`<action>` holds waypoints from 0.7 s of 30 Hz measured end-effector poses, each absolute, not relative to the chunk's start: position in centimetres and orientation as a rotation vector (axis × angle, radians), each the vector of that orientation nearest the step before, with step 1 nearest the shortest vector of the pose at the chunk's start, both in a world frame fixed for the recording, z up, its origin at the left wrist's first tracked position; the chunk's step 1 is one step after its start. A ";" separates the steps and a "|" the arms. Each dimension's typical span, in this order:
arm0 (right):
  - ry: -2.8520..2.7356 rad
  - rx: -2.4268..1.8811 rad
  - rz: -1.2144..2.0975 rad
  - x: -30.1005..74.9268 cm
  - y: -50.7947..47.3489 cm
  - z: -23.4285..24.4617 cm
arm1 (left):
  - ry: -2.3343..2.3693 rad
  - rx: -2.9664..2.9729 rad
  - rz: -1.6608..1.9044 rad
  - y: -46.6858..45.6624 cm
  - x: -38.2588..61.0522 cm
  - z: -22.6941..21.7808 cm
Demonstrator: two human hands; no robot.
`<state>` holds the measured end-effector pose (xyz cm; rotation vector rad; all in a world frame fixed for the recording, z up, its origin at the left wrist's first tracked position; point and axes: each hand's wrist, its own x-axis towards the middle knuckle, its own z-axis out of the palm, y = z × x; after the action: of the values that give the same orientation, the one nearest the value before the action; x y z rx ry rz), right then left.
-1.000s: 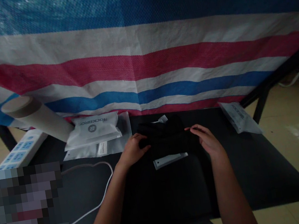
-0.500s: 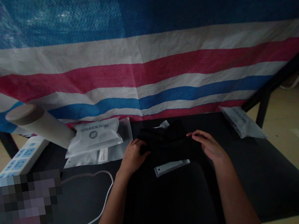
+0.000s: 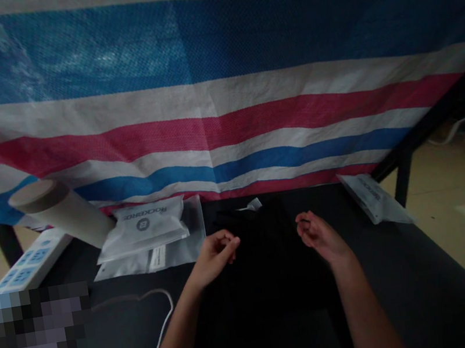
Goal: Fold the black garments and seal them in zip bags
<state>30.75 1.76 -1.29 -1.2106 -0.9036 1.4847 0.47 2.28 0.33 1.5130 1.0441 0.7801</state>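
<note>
Between the left hand (image 3: pixel 215 254) and right hand (image 3: pixel 320 238) lies the folded black fabric garment (image 3: pixel 267 254), each hand pinching its nearer side edge

One camera sits on the person's head, facing forward and slightly down along both forearms. The left hand (image 3: pixel 214 253) and right hand (image 3: pixel 319 236) lie near the lens, mid-frame. Past the fingertips (image 3: pixel 235 242) the table (image 3: pixel 406 264) runs to a striped tarp (image 3: pixel 225 128), which fills the upper half.
</note>
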 end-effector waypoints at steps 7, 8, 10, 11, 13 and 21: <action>-1.066 -1.286 1.318 27.7 2.6 -2.5 | 1.271 2.228 0.726 1.2 2.9 -1.4; -1.122 -1.298 1.275 27.3 2.7 -2.7 | 1.287 2.275 0.677 1.0 3.1 -1.6; -1.250 -1.324 1.187 26.8 2.7 -3.0 | 1.319 2.317 0.619 1.0 3.4 -2.0; -1.315 -1.342 1.141 26.7 2.6 -3.2 | 1.324 2.297 0.630 1.1 3.3 -2.2; -1.446 -1.386 1.048 26.6 2.5 -3.4 | 1.352 2.155 0.777 1.5 2.9 -2.3; -1.909 -1.539 0.557 26.1 1.9 -4.8 | 1.788 1.256 1.925 3.4 -2.1 -0.5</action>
<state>26.12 1.86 -4.83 -1.5390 -1.9090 0.5574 -2.08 3.38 -0.54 1.2558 1.7877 1.9248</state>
